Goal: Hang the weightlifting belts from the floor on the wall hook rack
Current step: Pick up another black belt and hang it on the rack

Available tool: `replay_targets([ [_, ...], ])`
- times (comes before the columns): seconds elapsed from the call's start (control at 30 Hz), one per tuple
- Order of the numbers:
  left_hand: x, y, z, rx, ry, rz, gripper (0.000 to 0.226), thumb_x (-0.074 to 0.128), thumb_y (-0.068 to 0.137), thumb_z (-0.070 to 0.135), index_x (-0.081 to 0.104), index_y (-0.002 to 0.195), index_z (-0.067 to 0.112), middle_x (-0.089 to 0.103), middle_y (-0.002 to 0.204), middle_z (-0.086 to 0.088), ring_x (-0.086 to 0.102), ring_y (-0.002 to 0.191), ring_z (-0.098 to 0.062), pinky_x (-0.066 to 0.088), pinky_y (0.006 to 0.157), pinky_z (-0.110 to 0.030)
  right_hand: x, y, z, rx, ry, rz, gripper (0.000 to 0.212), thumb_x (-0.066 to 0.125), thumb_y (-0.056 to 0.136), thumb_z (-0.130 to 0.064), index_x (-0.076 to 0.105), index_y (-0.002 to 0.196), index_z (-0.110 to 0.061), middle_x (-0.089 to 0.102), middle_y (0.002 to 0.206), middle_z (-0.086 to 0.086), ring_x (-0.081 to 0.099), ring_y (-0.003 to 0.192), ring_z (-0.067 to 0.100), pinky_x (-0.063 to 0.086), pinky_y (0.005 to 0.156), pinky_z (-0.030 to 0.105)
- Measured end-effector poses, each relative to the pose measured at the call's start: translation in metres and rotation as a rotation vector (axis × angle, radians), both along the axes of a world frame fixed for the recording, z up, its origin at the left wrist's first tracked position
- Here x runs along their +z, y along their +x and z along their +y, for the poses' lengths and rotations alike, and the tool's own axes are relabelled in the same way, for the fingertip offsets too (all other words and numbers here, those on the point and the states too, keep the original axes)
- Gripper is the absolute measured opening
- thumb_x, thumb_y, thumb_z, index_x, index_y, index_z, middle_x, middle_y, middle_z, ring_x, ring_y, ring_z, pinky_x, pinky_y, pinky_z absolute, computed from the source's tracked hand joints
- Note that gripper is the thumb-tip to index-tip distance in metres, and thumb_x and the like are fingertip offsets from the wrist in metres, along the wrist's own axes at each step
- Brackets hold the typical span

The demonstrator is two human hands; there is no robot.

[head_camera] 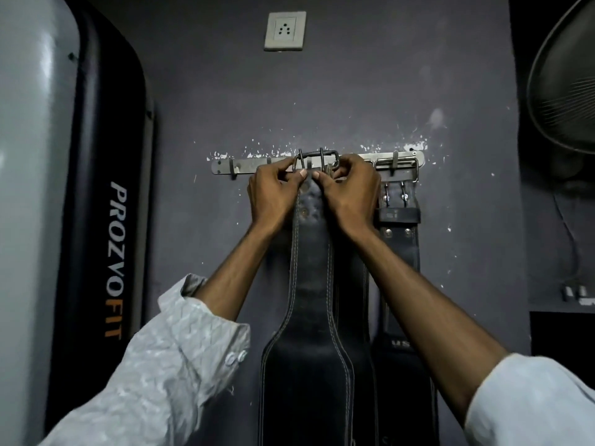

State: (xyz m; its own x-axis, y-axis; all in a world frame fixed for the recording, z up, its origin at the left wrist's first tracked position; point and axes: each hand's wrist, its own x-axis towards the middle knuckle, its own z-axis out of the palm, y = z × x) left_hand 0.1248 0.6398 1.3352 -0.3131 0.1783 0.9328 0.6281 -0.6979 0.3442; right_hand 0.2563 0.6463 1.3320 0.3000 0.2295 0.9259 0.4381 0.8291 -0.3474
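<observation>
A steel hook rack [225,166] runs across the grey wall at hand height. A black stitched leather belt [309,310] hangs down from the rack's middle, its metal buckle [317,157] held up at the hooks. My left hand [273,194] pinches the belt's top end from the left. My right hand [349,191] grips the buckle end from the right. A second black belt [401,233] hangs by its buckle from a hook at the rack's right end. Another belt edge shows behind my right forearm, mostly hidden.
A tall grey and black machine panel [96,220] marked PROZVOFIT stands close on the left. A wall socket [285,30] sits above the rack. A wire fan guard [566,78] juts in at the upper right, with a dark shelf [563,304] below it.
</observation>
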Motion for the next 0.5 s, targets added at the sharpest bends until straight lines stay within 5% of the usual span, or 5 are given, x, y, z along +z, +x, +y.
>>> replay_targets([
  [0.27,0.005,-0.008,0.06,0.066,0.011,0.023,0.036,0.072,0.086,0.037,0.074,0.12,0.025,0.08,0.093,0.003,0.072,0.079,-0.005,0.056,0.075,-0.025,0.01,-0.005,0.042,-0.178,-0.024,-0.15,0.033,0.082,0.085,-0.032,0.065,0.099,-0.008,0.064,0.091,0.002,0.052,0.076,0.015,0.023,0.051,0.015],
  [0.5,-0.011,-0.011,0.044,0.092,-0.029,0.074,0.04,0.074,0.084,0.031,0.071,0.123,0.027,0.078,0.088,0.009,0.071,0.084,-0.004,0.054,0.087,-0.026,-0.016,-0.009,0.017,-0.282,-0.115,-0.213,0.045,0.081,0.084,-0.031,0.061,0.118,-0.01,0.063,0.116,0.006,0.061,0.1,0.024,0.034,0.074,0.027],
])
